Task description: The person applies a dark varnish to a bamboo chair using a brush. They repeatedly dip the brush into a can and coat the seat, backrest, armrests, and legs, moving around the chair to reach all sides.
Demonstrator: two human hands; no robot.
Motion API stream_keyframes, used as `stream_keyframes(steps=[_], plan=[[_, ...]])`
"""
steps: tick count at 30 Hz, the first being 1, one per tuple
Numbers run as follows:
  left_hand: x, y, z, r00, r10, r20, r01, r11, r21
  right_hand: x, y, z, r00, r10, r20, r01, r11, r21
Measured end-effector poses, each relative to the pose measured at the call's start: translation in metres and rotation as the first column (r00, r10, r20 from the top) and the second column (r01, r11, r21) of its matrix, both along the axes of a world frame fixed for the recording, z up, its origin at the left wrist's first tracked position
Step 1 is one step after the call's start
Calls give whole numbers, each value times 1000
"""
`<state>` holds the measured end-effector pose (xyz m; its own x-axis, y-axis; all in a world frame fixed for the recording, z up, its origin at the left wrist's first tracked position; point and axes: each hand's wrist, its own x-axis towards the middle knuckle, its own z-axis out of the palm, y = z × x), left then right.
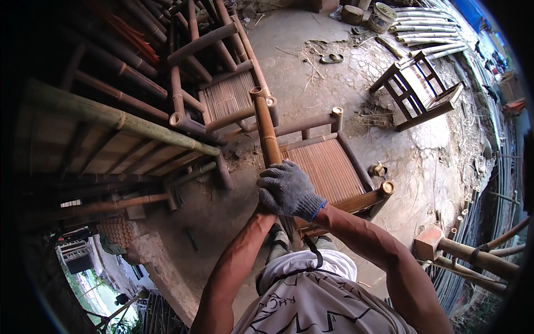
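Observation:
A bamboo chair (321, 167) with a reddish slatted seat stands right in front of me. Along its left side runs a thick, glossy brown bamboo rail (267, 131), its cut end pointing away from me. My right hand (295, 192), in a grey knit glove with a blue cuff, is closed over the near part of this rail. My left hand (266, 209) meets it there, at the rail's left side. Most of that hand is hidden under the glove, so its fingers do not show.
Another bamboo chair (227, 94) and stacked dark frames crowd the far left. A greenish bamboo pole (119, 118) tops a frame at left. A small dark chair (417, 92) lies tipped at far right. Sandals (332, 58), a bucket (382, 18) and bamboo poles (425, 28) are farther back.

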<state>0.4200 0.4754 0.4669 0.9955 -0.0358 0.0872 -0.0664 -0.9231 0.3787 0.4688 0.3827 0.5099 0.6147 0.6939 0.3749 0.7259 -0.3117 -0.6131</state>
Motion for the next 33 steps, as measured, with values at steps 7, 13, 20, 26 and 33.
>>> stream_keyframes(steps=[7,13,20,26,33], plan=[[16,-2,-18,1000,-24,-14,24,999,-34,6,-6,-7,996,27,-84,-34,995,-92],[12,8,-6,1000,-27,9,27,999,-43,4,-1,-4,996,68,-57,-66,997,31],[1,5,-15,995,-93,41,95,995,-42,-1,-7,0,996,-15,87,4,992,124],[21,-11,5,988,-147,-57,144,988,-49,15,-244,-97,681,-703,203,729,627,-274],[14,-13,11,966,-154,-209,142,987,-69,-6,-387,-221,490,-871,16,601,325,-730]])
